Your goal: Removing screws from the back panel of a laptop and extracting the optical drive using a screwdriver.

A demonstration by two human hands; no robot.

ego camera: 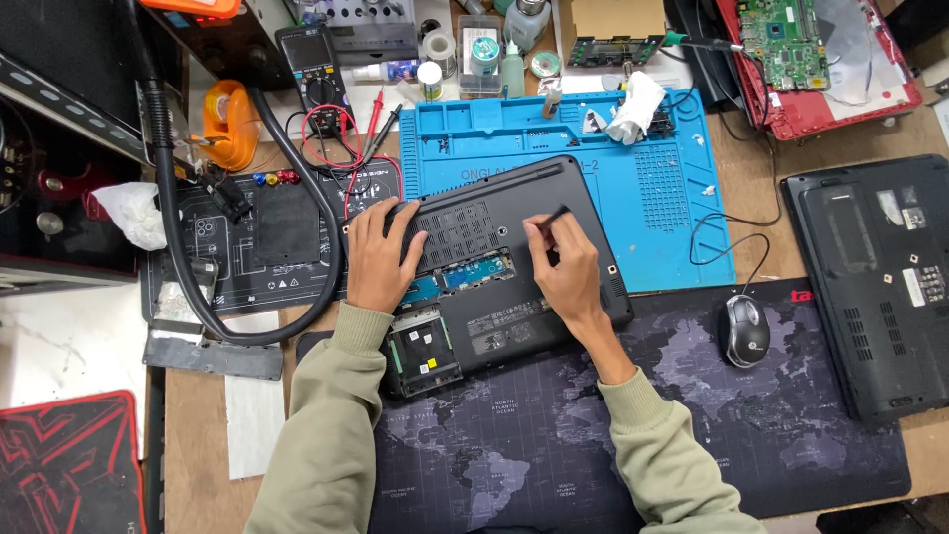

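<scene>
- The dark world-map desk mat [613, 435] covers the near part of the wooden bench, and both olive-sleeved forearms cross it toward the work.
- A blue silicone repair mat [652, 188] lies behind it, with a crumpled white tissue [635, 107] on its far edge.
- The black laptop [514, 267] lies upside down and turned at an angle, straddling the blue mat and the desk mat; part of its bottom cover is off, showing a blue circuit board and a drive bay at its near-left corner.
- A second dark laptop base [875, 287] sits well apart at the right, bearing small white labels near its far edge.
- A red laptop shell [840, 94] with a green board inside lies at the far right corner.
- The left hand [381, 257] lies palm down on the laptop's left end, fingers spread flat over the vent grille, pressing rather than gripping anything.
- The right hand [568, 272] is bent at the wrist over the laptop's middle, fingers pinched closed on a thin black tool [554, 220] whose tip appears to touch the cover, though the contact is hard to make out.
- A black mouse [743, 331] rests on the desk mat, right of the laptop.
- A pale rectangular label [504, 324] sits on the laptop's underside, just below the right hand.
</scene>
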